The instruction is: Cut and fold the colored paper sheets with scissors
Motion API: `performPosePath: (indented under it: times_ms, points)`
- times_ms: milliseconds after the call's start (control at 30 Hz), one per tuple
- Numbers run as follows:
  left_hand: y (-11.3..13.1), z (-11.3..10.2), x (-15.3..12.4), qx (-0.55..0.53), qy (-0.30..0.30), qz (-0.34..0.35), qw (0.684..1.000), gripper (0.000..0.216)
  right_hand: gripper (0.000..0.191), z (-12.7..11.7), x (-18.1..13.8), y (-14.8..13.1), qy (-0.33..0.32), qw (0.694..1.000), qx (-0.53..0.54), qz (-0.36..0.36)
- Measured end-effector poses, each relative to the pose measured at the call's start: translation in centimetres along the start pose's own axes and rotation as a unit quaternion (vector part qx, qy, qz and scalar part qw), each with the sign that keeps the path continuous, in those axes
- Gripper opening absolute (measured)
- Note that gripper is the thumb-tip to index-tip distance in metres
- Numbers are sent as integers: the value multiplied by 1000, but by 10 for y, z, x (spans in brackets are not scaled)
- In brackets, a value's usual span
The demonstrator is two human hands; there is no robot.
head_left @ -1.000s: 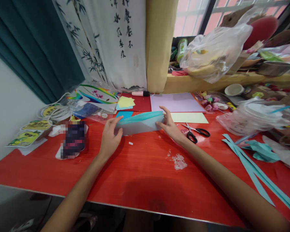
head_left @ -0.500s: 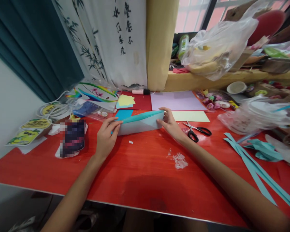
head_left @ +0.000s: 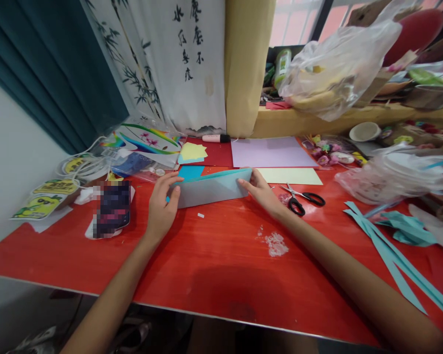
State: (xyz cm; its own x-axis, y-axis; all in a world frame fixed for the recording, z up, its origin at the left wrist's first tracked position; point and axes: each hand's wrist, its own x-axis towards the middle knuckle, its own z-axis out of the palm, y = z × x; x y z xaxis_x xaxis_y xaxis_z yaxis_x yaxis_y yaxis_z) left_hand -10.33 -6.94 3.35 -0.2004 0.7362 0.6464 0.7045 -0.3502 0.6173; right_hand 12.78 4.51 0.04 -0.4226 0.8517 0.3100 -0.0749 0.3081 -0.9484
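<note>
A folded light blue paper (head_left: 212,188) lies on the red table (head_left: 214,265), its pale grey-blue side up. My left hand (head_left: 161,210) presses on its left end, thumb and fingers closed over the edge. At the paper's right end, my right hand (head_left: 260,193) has its fingers laid on the corner, holding it flat. Both forearms reach in from the near edge of the table.
Black-handled scissors (head_left: 301,200) lie just right of my right hand. Lilac (head_left: 271,152), pale yellow (head_left: 291,176) and other coloured sheets lie behind. Teal paper strips (head_left: 387,255) and plastic bags (head_left: 395,177) crowd the right. A blurred dark object (head_left: 112,209) sits at the left.
The raised upper flap of the blue paper has come down, and the paper now lies flatter. Both hands stayed at its ends, shifting slightly.
</note>
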Motion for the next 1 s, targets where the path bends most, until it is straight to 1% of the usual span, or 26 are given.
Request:
performPosePath:
  times_ms: [67, 133, 200, 267, 333, 400, 467, 600, 700, 767, 833, 900, 1000]
  points:
    - [-6, 2, -1, -46, -5, -15, 999, 34, 29, 0, 0, 2, -1, 1000, -3, 4]
    - [-14, 5, -2, -108, -4, -56, 993, 51, 29, -1, 0, 7, 1, 1000, -7, 9]
    - [-22, 8, -4, -145, -3, -110, 983, 59, 28, -1, 1, 12, 1, 1000, -9, 14]
    - [-27, 11, -6, -161, -14, -163, 973, 60, 26, -1, 1, 15, 1, 1000, -10, 15]
    - [-29, 12, -7, -172, -30, -193, 966, 59, 24, -1, 1, 16, 5, 1000, -12, 12]
    - [-29, 13, -7, -175, -32, -194, 965, 56, 22, -1, 1, 17, 11, 1000, -15, 8]
    - [-31, 14, -6, -150, -35, -191, 969, 52, 24, -1, 0, 18, 14, 1000, -19, 7]
    - [-39, 15, -5, -58, -112, -211, 969, 49, 27, -3, 1, 20, 11, 999, -36, 15]
    - [-45, 16, -5, -12, -143, -199, 969, 53, 25, -11, 5, 17, 34, 998, -41, 19]
    - [-48, 16, -7, 35, -166, -169, 971, 56, 25, -20, 9, 12, 66, 997, -28, 25]
    - [-48, 15, -11, 77, -202, -134, 967, 55, 23, -32, 13, 6, 95, 995, 0, 40]
    - [-43, 11, -19, 131, -258, -94, 952, 53, 21, -44, 16, -3, 111, 991, 38, 59]
    - [-26, -1, -35, 223, -341, -34, 912, 55, 22, -57, 20, -17, 99, 988, 83, 88]
